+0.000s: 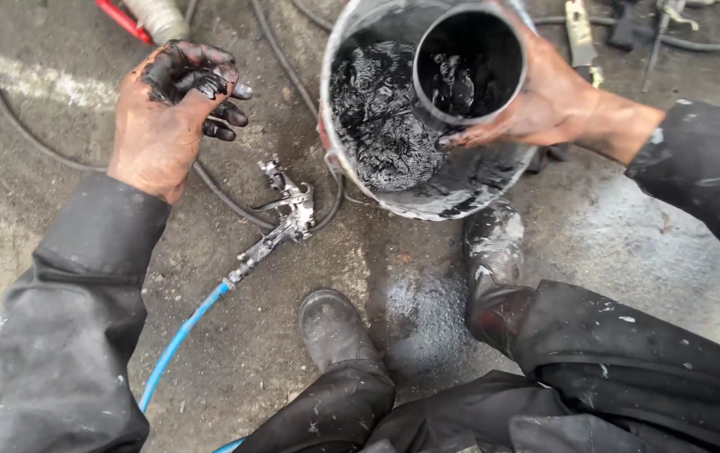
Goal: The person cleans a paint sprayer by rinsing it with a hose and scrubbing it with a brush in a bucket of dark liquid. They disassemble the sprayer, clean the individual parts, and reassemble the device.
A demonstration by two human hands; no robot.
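Observation:
My right hand [548, 105] grips a round black cup [469, 63] by its side, holding it over a grey metal bucket [339, 155] that has thick black paste [376, 117] in it. Black paste also lines the inside of the cup. My left hand [167, 113] hovers apart to the left above the ground, its fingers curled and smeared black, with nothing in them. A paint-stained spray gun [280, 222] lies on the concrete between my left hand and the bucket, joined to a blue hose [179, 340].
My two dark boots [335, 327] [494, 252] stand on the stained concrete floor [58, 226] just below the bucket. Black cables [226, 197] run across the ground near the spray gun. A red-handled tool [121, 18] and other tools [579, 29] lie along the top edge.

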